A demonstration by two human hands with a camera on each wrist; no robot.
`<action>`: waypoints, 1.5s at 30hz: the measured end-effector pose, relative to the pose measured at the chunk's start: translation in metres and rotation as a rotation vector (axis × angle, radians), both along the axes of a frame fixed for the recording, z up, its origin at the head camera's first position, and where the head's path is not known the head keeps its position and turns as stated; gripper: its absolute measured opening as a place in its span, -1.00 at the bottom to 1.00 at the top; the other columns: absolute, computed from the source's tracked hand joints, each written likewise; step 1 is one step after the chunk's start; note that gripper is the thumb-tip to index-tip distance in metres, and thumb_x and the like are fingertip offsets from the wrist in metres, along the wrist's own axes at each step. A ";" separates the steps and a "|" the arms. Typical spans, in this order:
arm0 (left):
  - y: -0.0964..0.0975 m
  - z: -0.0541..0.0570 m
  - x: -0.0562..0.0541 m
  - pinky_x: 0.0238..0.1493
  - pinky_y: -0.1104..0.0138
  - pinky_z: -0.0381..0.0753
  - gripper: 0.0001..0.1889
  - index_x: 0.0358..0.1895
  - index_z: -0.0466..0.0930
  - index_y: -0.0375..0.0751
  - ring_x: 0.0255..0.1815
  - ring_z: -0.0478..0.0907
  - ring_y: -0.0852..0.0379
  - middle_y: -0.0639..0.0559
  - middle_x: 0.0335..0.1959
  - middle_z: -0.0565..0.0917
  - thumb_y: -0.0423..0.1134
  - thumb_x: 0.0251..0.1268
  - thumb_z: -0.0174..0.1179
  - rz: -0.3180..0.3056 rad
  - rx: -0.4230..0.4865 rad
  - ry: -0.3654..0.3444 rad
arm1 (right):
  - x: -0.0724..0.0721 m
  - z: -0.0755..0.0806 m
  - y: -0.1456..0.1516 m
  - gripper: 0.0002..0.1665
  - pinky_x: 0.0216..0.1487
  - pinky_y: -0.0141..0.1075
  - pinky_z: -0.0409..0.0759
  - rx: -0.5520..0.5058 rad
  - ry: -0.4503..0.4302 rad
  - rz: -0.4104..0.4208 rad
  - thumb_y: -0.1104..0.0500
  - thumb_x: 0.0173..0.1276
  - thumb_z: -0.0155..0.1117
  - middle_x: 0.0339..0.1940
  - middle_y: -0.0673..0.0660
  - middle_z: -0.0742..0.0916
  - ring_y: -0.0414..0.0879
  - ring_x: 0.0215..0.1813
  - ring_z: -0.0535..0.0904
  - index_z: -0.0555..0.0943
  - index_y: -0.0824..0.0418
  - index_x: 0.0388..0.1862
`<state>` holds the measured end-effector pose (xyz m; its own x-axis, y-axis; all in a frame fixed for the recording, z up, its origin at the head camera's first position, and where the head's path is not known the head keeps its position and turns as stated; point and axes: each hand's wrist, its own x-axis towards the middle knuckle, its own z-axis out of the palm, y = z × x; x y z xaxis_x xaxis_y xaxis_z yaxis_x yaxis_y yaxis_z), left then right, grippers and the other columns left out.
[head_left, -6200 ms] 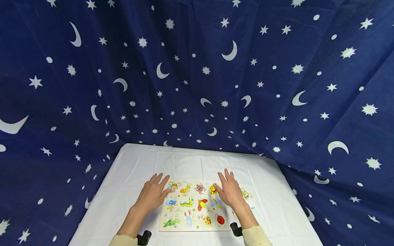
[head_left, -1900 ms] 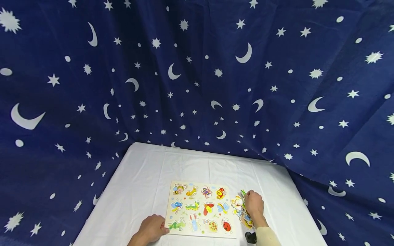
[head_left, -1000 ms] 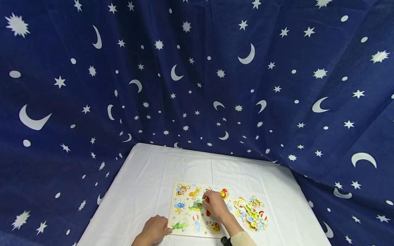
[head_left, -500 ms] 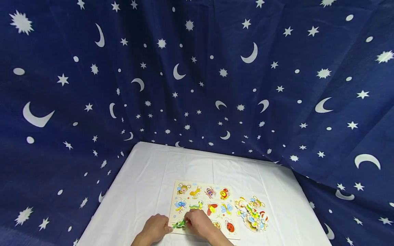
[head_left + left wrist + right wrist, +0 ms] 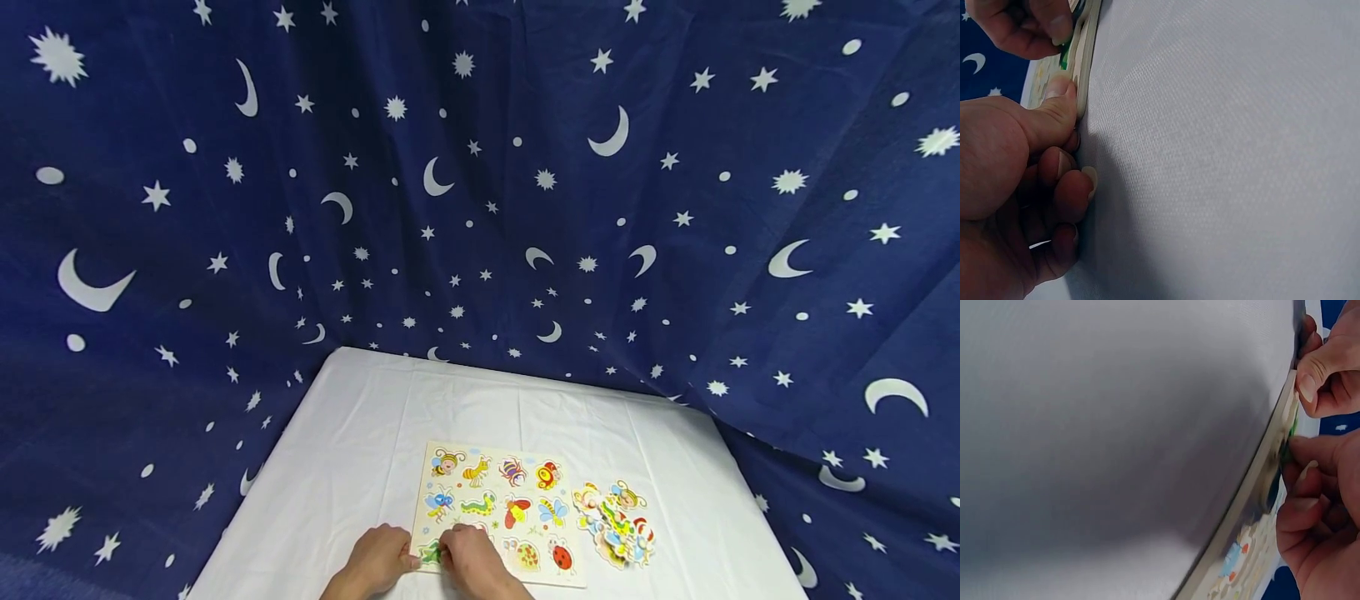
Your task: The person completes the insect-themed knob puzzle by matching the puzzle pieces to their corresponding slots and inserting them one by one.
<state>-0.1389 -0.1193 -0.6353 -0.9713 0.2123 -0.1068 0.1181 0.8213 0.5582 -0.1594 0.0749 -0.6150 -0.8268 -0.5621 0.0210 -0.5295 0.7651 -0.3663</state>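
A wooden puzzle board [image 5: 542, 577] printed with colourful insects lies on the white table. My left hand [image 5: 377, 557] grips its near left corner; in the left wrist view the thumb presses on top and the other fingers curl at the edge. With the fingertips of my right hand [image 5: 474, 560] I pinch a green grasshopper puzzle piece [image 5: 430, 552] right over the matching grasshopper picture, partly hiding it. In the right wrist view, the right fingertips [image 5: 1300, 447] are low at the board surface, near the left thumb [image 5: 1307, 386].
A loose heap of insect puzzle pieces [image 5: 615, 525] lies just right of the board, some overlapping. The white cloth [image 5: 450, 400] covers the table, and a dark blue curtain [image 5: 480, 208] with moons and stars hangs behind and at both sides.
My right hand took the grasshopper piece from the heap, carried it left across the board and lowered it at the near left corner. The left hand moved to that corner earlier and stays.
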 end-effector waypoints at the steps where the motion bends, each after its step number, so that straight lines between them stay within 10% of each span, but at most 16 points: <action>1: 0.000 0.000 0.000 -0.49 0.38 0.17 -0.63 -0.66 0.37 0.05 -0.61 0.21 0.28 0.25 -0.72 0.31 0.06 -0.02 0.37 0.001 0.001 0.000 | 0.000 -0.001 -0.001 -0.90 -0.50 -0.52 0.33 -0.014 0.001 -0.013 0.24 0.11 0.44 -0.60 -0.18 0.55 -0.41 -0.56 0.30 0.68 0.06 -0.47; 18: 0.001 -0.004 -0.001 -0.50 0.38 0.15 -0.59 -0.68 0.34 0.05 -0.61 0.20 0.27 0.24 -0.73 0.30 0.08 -0.02 0.38 0.011 -0.023 0.018 | 0.004 -0.009 -0.014 -0.92 -0.53 -0.43 0.32 0.022 0.098 -0.122 0.18 0.17 0.41 -0.48 -0.09 0.53 -0.31 -0.58 0.34 0.64 0.06 -0.38; 39: -0.001 -0.003 -0.001 -0.51 0.40 0.17 -0.62 -0.69 0.37 0.05 -0.64 0.21 0.29 0.25 -0.75 0.32 0.06 -0.02 0.37 -0.010 0.024 0.004 | 0.002 -0.014 -0.010 -0.89 -0.50 -0.40 0.36 0.053 0.008 -0.078 0.18 0.26 0.34 -0.50 -0.11 0.51 -0.30 -0.55 0.35 0.57 0.04 -0.28; 45: -0.001 -0.003 -0.001 -0.56 0.40 0.19 -0.63 -0.69 0.38 0.04 -0.67 0.22 0.30 0.28 -0.76 0.31 0.07 -0.03 0.36 -0.022 0.049 0.002 | -0.008 -0.007 0.013 -0.74 -0.44 -0.44 0.35 -0.158 -0.129 -0.080 0.12 0.25 0.34 -0.49 -0.21 0.50 -0.40 -0.51 0.33 0.57 0.10 -0.09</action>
